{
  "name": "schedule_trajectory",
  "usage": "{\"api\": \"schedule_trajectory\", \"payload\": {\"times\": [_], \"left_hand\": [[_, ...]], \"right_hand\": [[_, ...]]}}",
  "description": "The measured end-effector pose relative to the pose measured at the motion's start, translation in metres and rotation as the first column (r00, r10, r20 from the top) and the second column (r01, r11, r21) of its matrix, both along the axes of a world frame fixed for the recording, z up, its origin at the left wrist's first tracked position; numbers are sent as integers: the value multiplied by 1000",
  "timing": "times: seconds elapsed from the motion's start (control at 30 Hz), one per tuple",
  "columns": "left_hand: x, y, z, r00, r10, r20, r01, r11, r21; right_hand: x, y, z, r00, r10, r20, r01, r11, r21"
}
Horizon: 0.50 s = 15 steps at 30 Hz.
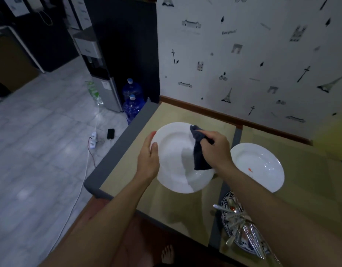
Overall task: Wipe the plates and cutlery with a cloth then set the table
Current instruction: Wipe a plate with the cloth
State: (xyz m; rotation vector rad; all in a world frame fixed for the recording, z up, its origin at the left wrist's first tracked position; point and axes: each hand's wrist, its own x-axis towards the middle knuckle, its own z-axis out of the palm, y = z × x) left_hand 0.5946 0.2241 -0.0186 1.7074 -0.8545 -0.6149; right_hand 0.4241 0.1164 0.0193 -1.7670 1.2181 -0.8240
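My left hand (150,157) grips the left rim of a white plate (176,162), held tilted above the table (127,166). My right hand (217,147) holds a dark grey cloth (200,151) bunched against the plate's right side. A second white plate (262,166) with a small red smear lies flat on the table to the right. Near the front edge sits a blue-patterned plate (227,201) piled with several pieces of metal cutlery (241,224), partly hidden under my right forearm.
The table stands against a patterned wall (243,54). On the tiled floor to the left are blue water bottles (132,105), a water dispenser (100,74), a power strip with cables (93,140) and a phone (110,133). My bare foot (167,254) shows below.
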Motion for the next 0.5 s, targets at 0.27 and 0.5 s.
{"api": "schedule_trajectory", "payload": {"times": [0.27, 0.5], "left_hand": [[2, 31, -82, 996, -49, -73, 65, 969, 238], [-1, 43, -119, 990, -96, -100, 124, 936, 330]], "right_hand": [[-9, -1, -16, 992, -87, 89, 70, 981, 180], [-18, -3, -39, 992, -119, 46, 104, 963, 251]]}}
